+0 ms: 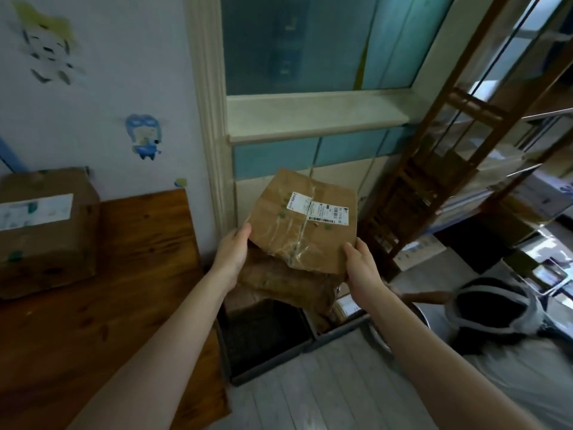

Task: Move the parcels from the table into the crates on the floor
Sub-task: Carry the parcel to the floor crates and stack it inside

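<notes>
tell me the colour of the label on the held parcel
The label is white with black print, on the brown parcel; head view.

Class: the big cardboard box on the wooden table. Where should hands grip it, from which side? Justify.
Take the box by its two opposite side faces, left hand and right hand one each, from the front of the table: it is bulky, and the wall backs it.

Hidden and unreadable parts
Fingers of the left hand (231, 252) and right hand (361, 268) are hidden under the parcel (302, 221), whose label print is too small to be read. The crates (273, 364) are partly covered by it; the box (46, 231) at left is cropped.
</notes>
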The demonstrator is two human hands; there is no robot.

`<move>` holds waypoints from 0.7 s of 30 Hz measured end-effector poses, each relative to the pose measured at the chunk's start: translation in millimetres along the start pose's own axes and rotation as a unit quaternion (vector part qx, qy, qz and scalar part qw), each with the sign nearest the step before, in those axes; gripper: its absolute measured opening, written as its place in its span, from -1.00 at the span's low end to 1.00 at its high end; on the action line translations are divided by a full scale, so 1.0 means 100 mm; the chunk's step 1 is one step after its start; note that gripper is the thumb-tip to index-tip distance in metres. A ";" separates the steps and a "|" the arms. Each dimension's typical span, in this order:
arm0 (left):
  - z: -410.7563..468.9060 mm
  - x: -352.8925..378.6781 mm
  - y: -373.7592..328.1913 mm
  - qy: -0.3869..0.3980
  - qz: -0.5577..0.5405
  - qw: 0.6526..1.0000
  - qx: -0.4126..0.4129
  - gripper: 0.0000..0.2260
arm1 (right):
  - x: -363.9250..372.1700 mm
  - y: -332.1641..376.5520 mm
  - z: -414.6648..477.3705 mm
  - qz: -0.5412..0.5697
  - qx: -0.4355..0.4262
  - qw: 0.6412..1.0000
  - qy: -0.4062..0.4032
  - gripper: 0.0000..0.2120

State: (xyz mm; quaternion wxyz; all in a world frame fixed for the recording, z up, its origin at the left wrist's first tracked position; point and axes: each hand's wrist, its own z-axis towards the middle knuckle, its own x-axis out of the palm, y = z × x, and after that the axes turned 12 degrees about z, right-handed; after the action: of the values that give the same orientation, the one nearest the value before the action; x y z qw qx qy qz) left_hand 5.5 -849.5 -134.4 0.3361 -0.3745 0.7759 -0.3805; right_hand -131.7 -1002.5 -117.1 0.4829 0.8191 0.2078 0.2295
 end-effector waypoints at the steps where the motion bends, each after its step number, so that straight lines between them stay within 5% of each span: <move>1: 0.03 0.05 0.02 -0.009 0.001 1.000 -0.005 -0.56 | -0.03 -0.03 0.05 0.002 0.006 1.000 -0.004 -0.63; 21: 1.46 0.66 0.57 -0.115 0.062 0.984 -0.119 -0.53 | -0.02 -0.87 1.45 0.037 0.169 0.982 -0.079 -0.69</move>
State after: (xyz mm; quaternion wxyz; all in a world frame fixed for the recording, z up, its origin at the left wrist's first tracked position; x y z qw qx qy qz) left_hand 72.4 -929.4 -269.2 0.3993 -0.4044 0.7932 -0.2187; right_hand -60.1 -1065.5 -256.6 0.3434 0.9116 0.1746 0.1433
